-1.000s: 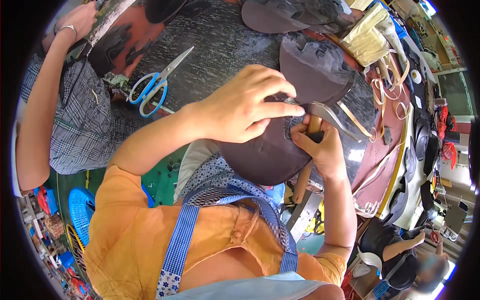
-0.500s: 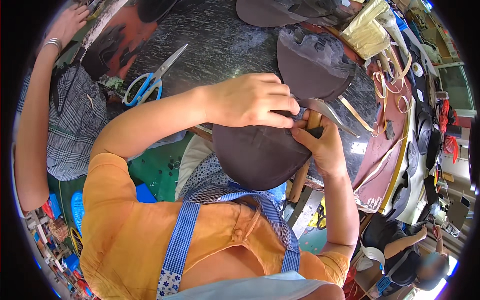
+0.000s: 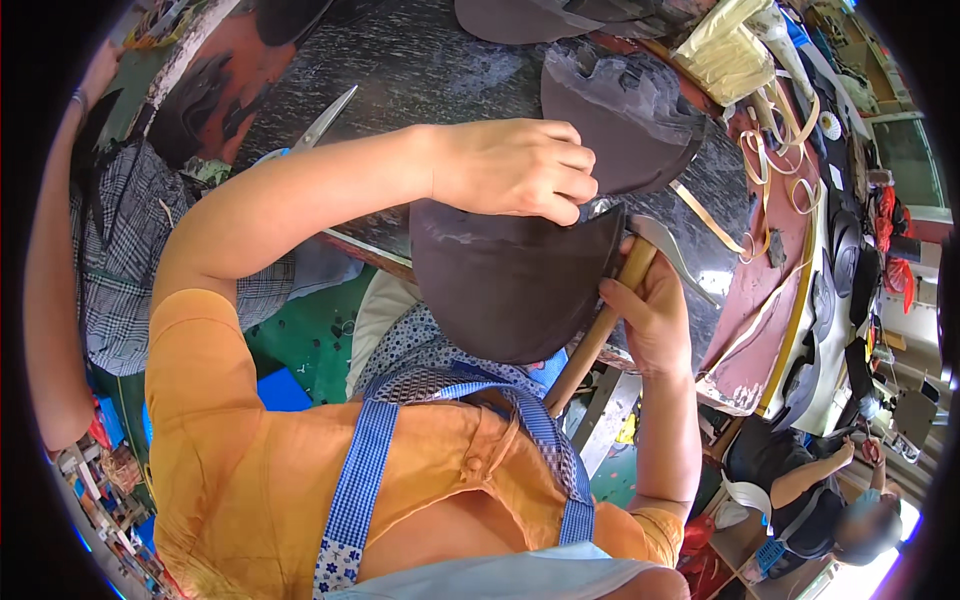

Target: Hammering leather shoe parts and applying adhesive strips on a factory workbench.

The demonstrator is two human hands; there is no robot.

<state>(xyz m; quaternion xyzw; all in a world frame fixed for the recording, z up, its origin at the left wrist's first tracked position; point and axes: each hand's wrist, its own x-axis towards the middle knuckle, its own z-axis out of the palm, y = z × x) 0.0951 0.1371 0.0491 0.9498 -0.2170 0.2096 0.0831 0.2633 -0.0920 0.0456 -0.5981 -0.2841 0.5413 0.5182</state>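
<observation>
- The dark curved piece (image 3: 505,285) lies over the lap at the near edge of the worktop (image 3: 420,70), rounded side toward the body, widest left to right.
- The hammer (image 3: 597,335) slants, head up and away, handle down-left.
- Right hand (image 3: 650,312): wrapped around the handle, thumb beside the piece.
- Left hand (image 3: 525,172): palm down, fingers curled at the upper edge; grip hidden, cannot tell.

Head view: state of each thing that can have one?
Left hand's grip, curled at near dark piece; hold unclear
Right hand's grip, closed around hammer
Hammer, held, handle slanting
Near dark piece, between both hands
Far dark piece, lying on table
Scissors, lying on table, handles mostly hidden
Tan strips, loose
</observation>
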